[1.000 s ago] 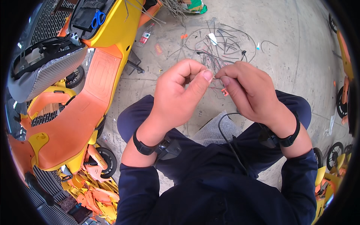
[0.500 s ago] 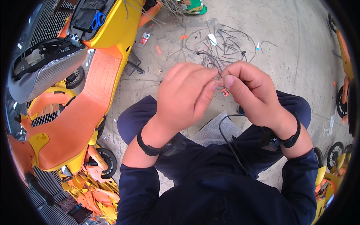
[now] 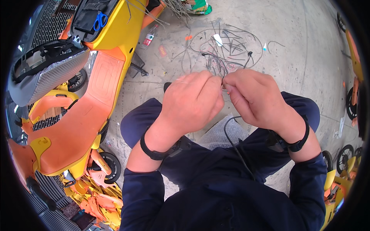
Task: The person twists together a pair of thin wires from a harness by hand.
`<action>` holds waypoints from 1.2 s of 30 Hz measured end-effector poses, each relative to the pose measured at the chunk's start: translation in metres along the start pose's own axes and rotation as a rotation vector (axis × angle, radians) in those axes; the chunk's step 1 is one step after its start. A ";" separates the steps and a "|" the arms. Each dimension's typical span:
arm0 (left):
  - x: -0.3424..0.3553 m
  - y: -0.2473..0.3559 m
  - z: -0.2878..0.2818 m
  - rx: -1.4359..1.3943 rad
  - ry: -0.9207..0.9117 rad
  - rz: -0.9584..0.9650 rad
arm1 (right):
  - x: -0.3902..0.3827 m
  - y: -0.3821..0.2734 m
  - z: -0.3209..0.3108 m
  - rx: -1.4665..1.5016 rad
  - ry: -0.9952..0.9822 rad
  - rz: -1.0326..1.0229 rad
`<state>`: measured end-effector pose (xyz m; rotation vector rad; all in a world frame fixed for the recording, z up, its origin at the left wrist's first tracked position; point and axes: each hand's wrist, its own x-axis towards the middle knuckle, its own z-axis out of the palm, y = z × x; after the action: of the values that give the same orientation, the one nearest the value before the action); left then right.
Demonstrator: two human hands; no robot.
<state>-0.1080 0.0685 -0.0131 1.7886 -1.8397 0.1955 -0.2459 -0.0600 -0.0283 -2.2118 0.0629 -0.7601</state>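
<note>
My left hand (image 3: 191,101) and my right hand (image 3: 256,97) meet fingertip to fingertip above the floor between my knees, both with fingers curled. They grip something thin and dark at their tips, apparently a wire, mostly hidden by the fingers; a small orange bit peeks out by my right thumb. Beyond them a loose tangle of grey and black wires (image 3: 235,46) lies on the concrete floor (image 3: 296,65). Below them are bubble wrap (image 3: 219,136) and a black cable (image 3: 228,140) over my lap.
At my left stand a yellow and orange scooter body (image 3: 92,115) with blue scissors (image 3: 100,21) on it, a grey padded item (image 3: 50,77) and piled plastic panels (image 3: 96,202). A plastic bottle (image 3: 149,37) lies on the floor. More scooters (image 3: 347,161) line the right edge.
My left hand has turned back-up, hiding its thumb. Both hands' fingertips have drawn together, and my right fingers have curled lower, covering most of the small orange piece seen earlier.
</note>
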 end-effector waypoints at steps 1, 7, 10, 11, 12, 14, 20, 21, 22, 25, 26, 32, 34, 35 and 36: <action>-0.001 0.001 0.000 0.028 -0.001 -0.001 | 0.000 -0.001 0.000 0.000 -0.013 0.007; -0.001 0.001 -0.001 0.050 0.016 0.020 | -0.001 -0.004 -0.001 0.078 -0.066 0.078; -0.002 -0.003 0.001 -0.010 0.066 0.022 | 0.001 -0.007 -0.005 0.216 -0.113 0.159; -0.002 -0.004 0.002 -0.061 0.111 0.022 | 0.002 -0.008 -0.007 0.289 -0.153 0.218; -0.001 -0.004 0.001 -0.061 0.112 0.022 | 0.003 -0.008 -0.009 0.289 -0.153 0.219; 0.000 -0.003 0.000 -0.159 0.118 -0.002 | 0.004 -0.009 -0.011 0.412 -0.192 0.293; 0.002 -0.003 -0.003 -0.358 0.109 -0.048 | 0.004 -0.009 -0.017 0.774 -0.277 0.484; 0.002 -0.003 -0.006 -0.357 0.110 -0.048 | 0.006 -0.010 -0.019 0.774 -0.278 0.483; 0.002 -0.003 -0.009 -0.396 0.083 -0.061 | 0.008 -0.011 -0.022 0.854 -0.314 0.516; 0.002 -0.002 -0.011 -0.489 0.055 -0.061 | 0.010 -0.012 -0.026 1.016 -0.357 0.582; 0.002 -0.003 -0.011 -0.544 0.055 -0.048 | 0.010 -0.012 -0.026 1.057 -0.362 0.598; 0.003 -0.005 -0.010 -0.584 0.034 -0.002 | 0.008 -0.012 -0.026 1.014 -0.336 0.613; 0.002 -0.006 -0.008 -0.541 0.023 0.002 | 0.006 -0.011 -0.023 0.944 -0.324 0.563; 0.001 -0.007 -0.008 -0.494 0.011 0.004 | 0.005 -0.011 -0.022 0.876 -0.313 0.511; 0.000 -0.007 -0.006 -0.492 0.011 0.003 | 0.005 -0.010 -0.021 0.877 -0.314 0.511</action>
<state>-0.0998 0.0709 -0.0097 1.4356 -1.6971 -0.2302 -0.2553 -0.0685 -0.0080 -1.3538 0.1074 -0.0928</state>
